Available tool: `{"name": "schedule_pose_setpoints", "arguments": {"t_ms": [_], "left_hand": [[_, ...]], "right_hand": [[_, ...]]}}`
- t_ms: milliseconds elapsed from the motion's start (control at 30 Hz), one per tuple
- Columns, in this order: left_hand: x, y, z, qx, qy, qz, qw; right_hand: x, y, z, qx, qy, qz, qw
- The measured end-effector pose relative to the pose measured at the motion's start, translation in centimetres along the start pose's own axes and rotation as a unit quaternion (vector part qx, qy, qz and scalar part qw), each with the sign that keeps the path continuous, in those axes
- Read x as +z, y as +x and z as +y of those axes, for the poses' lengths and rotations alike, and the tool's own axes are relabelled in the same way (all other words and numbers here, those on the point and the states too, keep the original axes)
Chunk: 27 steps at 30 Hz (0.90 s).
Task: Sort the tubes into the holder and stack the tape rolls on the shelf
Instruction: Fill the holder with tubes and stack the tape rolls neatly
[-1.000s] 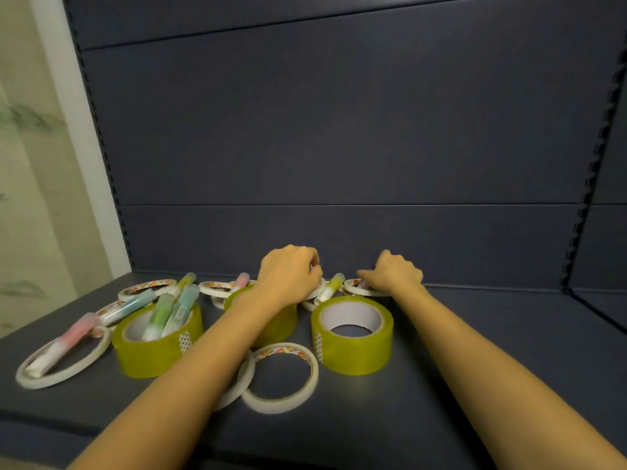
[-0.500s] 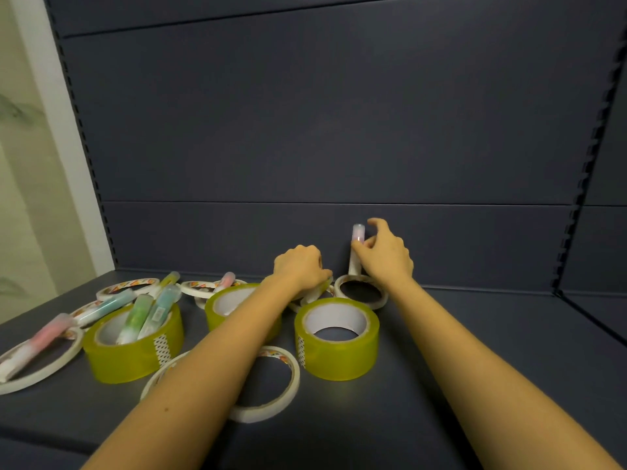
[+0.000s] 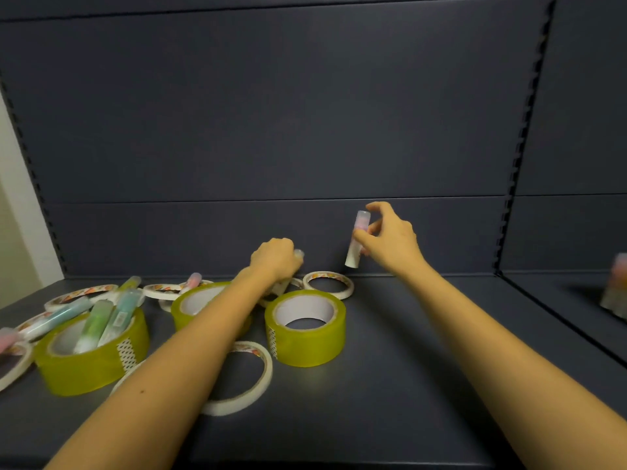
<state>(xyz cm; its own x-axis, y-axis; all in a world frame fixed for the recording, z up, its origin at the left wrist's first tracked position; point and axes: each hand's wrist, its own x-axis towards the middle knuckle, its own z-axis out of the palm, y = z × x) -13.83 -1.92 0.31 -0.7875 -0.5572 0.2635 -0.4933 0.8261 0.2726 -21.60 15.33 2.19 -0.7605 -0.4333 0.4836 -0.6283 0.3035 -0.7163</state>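
Pale plastic with a lilac-pink cap: one tube (image 3: 356,244) is pinched between the thumb and fingers of my right hand (image 3: 390,240). I hold it almost upright, lifted off the dark shelf (image 3: 407,368), close to the back panel (image 3: 305,113). My left hand (image 3: 274,259) is curled round a second tube (image 3: 299,254), of which only a pale tip shows past the knuckles.

I judge this to be the tube-sorting step, with no tape stacked yet. The next move calls for carrying both tubes to the holder. A blurred shape (image 3: 615,290) at the far right edge may be it, but I cannot tell.

Just below my right hand lies a thin white tape ring (image 3: 327,283). Nearer me stands a wide yellow tape roll (image 3: 305,329). A second yellow roll (image 3: 200,305) sits partly under my left forearm. A third yellow roll (image 3: 91,354), far left, has a green tube (image 3: 95,325) and a teal tube (image 3: 120,312) leaning in it. Another white ring (image 3: 244,378) lies beneath my left arm, so lifting that arm could drag it. The rolls all lie to the left of my right hand, not across its way rightward.
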Motion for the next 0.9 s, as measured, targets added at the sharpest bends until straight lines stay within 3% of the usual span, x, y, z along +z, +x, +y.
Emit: {"name": "schedule_pose_setpoints", "arguments": {"t_ms": [133, 200, 467, 900], "left_hand": [[-3.0, -1.4, 0.9, 0.059, -0.114, 0.107, 0.986], [-4.1, -2.3, 1.5, 0.097, -0.169, 0.123, 0.973], [-4.6, -6.0, 7.7, 0.229, -0.24, 0.073, 0.941], [-0.3, -10.3, 24.4, 0.336, -0.258, 0.026, 0.905]], "right_hand": [[-2.2, -1.7, 0.2, 0.003, 0.015, 0.008, 1.0], [-3.3, -2.6, 0.4, -0.007, -0.001, 0.021, 1.0], [-9.4, -6.9, 2.2, -0.027, -0.071, 0.062, 0.995], [-23.5, -11.5, 10.3, -0.031, -0.145, 0.099, 0.984]]}}
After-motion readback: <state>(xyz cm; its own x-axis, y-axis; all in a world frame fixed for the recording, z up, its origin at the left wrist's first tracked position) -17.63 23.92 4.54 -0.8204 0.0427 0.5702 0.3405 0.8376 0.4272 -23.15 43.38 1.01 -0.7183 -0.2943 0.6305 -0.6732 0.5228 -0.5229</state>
